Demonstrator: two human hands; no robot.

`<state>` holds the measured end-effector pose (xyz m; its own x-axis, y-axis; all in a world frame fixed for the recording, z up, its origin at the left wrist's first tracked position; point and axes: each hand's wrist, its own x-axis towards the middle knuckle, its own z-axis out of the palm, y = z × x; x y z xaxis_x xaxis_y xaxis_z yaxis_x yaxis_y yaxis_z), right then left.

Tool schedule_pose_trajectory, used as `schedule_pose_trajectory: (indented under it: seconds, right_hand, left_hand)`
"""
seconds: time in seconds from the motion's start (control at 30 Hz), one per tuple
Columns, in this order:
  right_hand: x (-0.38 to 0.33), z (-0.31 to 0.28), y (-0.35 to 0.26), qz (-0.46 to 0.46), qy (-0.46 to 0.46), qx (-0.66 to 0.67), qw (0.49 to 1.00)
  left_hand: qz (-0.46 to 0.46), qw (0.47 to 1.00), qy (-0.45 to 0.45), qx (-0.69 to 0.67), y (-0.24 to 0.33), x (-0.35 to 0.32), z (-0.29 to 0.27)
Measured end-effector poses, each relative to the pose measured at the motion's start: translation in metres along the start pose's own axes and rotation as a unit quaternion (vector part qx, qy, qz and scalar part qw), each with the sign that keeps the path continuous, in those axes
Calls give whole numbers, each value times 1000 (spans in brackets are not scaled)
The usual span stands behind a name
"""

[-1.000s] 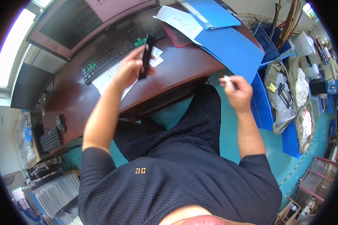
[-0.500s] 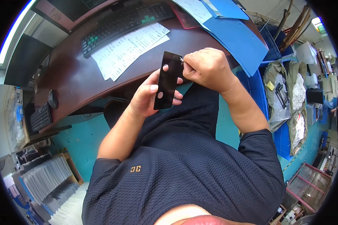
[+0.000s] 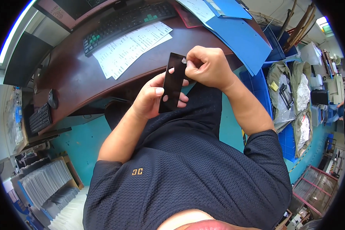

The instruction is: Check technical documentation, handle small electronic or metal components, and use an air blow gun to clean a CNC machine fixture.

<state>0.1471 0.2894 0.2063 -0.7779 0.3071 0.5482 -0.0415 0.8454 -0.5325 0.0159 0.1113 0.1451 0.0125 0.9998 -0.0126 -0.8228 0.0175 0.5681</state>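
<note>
A second earlier, the left hand (image 3: 148, 99) had held the black panel (image 3: 172, 85) out over the desk (image 3: 203, 40), with the right hand (image 3: 211, 68) well apart; now both met above the lap, in front of the desk's edge. The left gripped the panel along its lower half, thumb on the left edge and fingers curled behind it. The right was closed in a pinch on a small pale piece (image 3: 184, 60) at the panel's upper right corner, much as half a second before. Rows of dark print covered the white sheets (image 3: 132, 48) beside the keyboard (image 3: 124, 27), too small to read. A gold angular emblem (image 3: 137, 171) marked the black shirt (image 3: 188, 180).
</note>
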Motion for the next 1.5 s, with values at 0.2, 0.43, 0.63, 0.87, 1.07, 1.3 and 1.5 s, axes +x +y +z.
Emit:
schedule_pose_trajectory:
  seconds: [0.2,0.43,0.63,0.87,1.07,1.3,1.5]
  right_hand:
    - [-3,0,-1,10,26,46,999]
    - [-3,0,0,-93,-18,-133,987]
    - [-4,4,1,-70,-3,-76,995]
    - [-12,7,1,75,3,114,991]
    - [-36,-21,35,160,14,110,981]
    - [-282,-191,232,297,222,-607,703]
    - [-97,-72,143,448,48,279,848]
  left_hand:
    - [-11,998,-13,-66,1,0,1]
    - [2,999,29,46,-2,-2,2]
    - [0,997,22,73,-4,-6,0]
    - [1,1000,27,14,-5,-6,-2]
    - [14,998,-9,-61,-2,3,-14]
    - [-22,1000,6,-4,12,37,-37]
    - [70,772,24,631,28,182,-5]
